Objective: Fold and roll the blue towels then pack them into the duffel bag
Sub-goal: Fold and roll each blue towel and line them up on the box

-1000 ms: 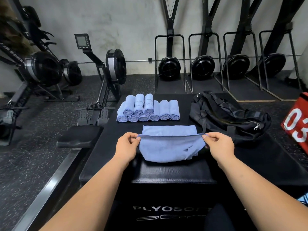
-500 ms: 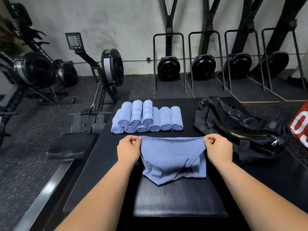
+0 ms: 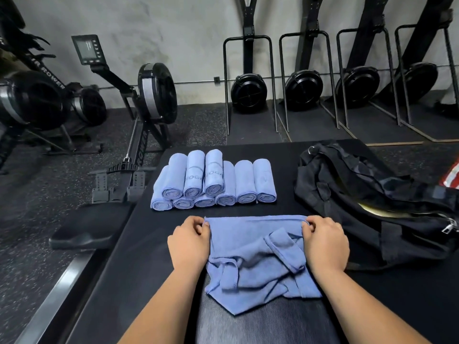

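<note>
A crumpled blue towel (image 3: 253, 264) lies in front of me on the black padded surface (image 3: 149, 256). My left hand (image 3: 190, 243) pinches its far left corner and my right hand (image 3: 324, 240) pinches its far right corner, so the far edge is stretched straight between them. The near part of the towel is bunched and wrinkled. Beyond it sits a stack of several rolled blue towels (image 3: 213, 181), in two layers. The black duffel bag (image 3: 372, 202) lies to the right with its zipper open.
A rowing machine (image 3: 139, 108) and its seat (image 3: 87, 227) stand left of the padded surface. More machines line the back wall. A red box (image 3: 450, 176) shows at the right edge. Speckled rubber floor lies all around.
Both hands have carried the towel's pinched edge away from me and down onto the surface; the towel, which hung loosely before, now lies crumpled on the pad. The camera has tilted downward.
</note>
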